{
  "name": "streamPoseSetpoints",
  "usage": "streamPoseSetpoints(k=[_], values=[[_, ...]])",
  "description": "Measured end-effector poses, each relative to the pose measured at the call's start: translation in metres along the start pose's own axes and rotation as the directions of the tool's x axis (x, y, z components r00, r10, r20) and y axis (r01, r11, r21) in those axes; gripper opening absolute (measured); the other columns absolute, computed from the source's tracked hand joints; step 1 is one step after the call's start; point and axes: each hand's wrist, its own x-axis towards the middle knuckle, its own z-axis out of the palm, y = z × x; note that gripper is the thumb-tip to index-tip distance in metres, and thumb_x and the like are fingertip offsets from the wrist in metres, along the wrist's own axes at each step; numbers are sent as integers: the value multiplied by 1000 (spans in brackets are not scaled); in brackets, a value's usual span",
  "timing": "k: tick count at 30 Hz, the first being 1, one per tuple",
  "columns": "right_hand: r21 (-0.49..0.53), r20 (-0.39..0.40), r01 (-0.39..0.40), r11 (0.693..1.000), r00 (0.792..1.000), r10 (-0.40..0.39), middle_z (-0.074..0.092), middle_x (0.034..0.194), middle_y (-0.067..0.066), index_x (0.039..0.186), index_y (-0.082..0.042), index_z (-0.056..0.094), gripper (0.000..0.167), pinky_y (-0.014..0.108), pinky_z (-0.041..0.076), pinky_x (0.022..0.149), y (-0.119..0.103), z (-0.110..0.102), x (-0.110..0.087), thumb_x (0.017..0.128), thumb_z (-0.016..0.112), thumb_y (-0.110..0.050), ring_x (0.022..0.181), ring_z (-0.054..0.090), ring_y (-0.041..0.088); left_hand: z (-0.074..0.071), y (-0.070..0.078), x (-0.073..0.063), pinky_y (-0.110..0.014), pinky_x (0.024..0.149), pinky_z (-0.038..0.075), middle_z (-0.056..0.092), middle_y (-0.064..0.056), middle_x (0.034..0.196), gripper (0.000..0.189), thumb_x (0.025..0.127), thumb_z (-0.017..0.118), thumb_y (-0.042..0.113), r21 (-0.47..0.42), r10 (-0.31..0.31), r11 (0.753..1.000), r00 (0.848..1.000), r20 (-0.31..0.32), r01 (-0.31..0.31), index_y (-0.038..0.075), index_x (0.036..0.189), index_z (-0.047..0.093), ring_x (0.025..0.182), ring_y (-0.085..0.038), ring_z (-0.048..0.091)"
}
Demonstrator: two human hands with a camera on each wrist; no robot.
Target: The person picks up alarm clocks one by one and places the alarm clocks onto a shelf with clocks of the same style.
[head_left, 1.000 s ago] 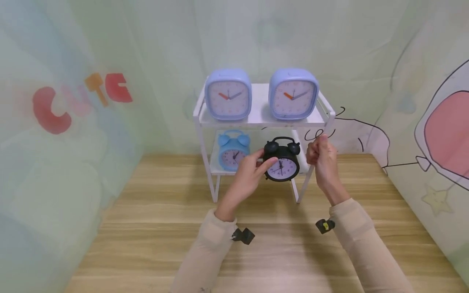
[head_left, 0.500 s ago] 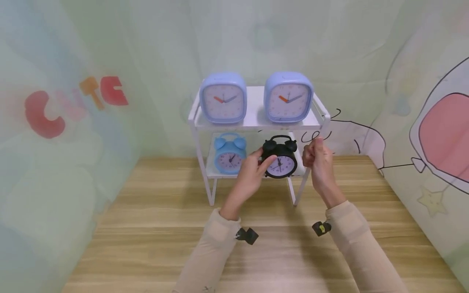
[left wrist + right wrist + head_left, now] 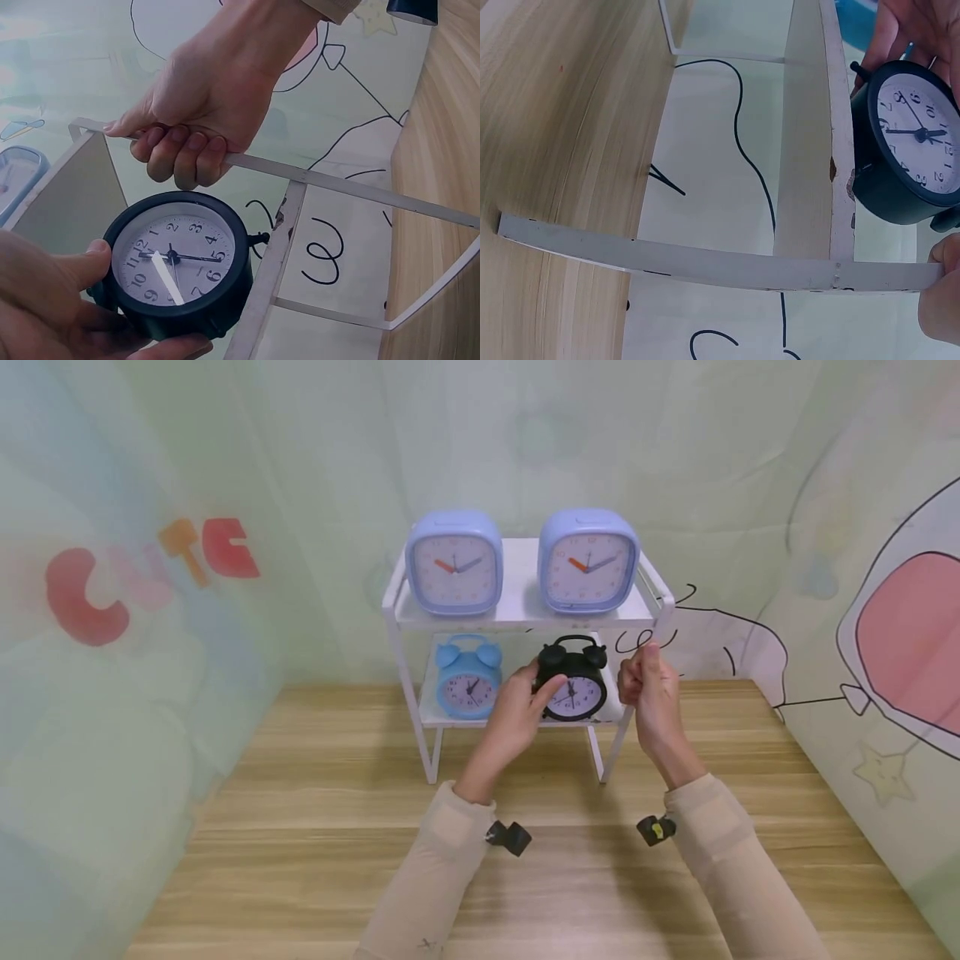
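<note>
A black twin-bell alarm clock [image 3: 573,693] is at the right side of the lower shelf, its dial facing the front. My left hand [image 3: 515,708] grips it from the left, thumb over the front rim and fingers behind; the left wrist view shows the same clock [image 3: 180,259]. My right hand [image 3: 654,702] holds the front right post [image 3: 330,184] of the white rack, fingers curled round it, close beside the clock. To the left on the lower shelf stands a light-blue twin-bell alarm clock [image 3: 469,681], its right edge near my left hand.
Two lavender square clocks, a left one [image 3: 454,564] and a right one [image 3: 589,562], stand on the upper shelf. The rack stands on a wood-grain tabletop [image 3: 315,827]. Printed cloth walls [image 3: 330,568] rise behind and at both sides.
With my left hand round it, the black alarm clock has moved slightly back and down onto the lower shelf. My right hand keeps its hold on the post. The head view has shifted slightly.
</note>
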Motion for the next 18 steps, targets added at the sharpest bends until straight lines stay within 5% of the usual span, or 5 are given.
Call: streamPoseSetpoints(k=[18], values=[[-3, 6, 6, 1000, 1000, -6, 23, 56, 2, 71, -5, 29, 51, 27, 7, 45, -1, 1, 0, 108, 36, -40, 48, 18, 14, -3, -2, 3, -41, 108, 38, 32, -28, 152, 68, 107, 46, 36, -43, -116, 992, 990, 86, 120, -8, 153, 21, 138, -37, 39]])
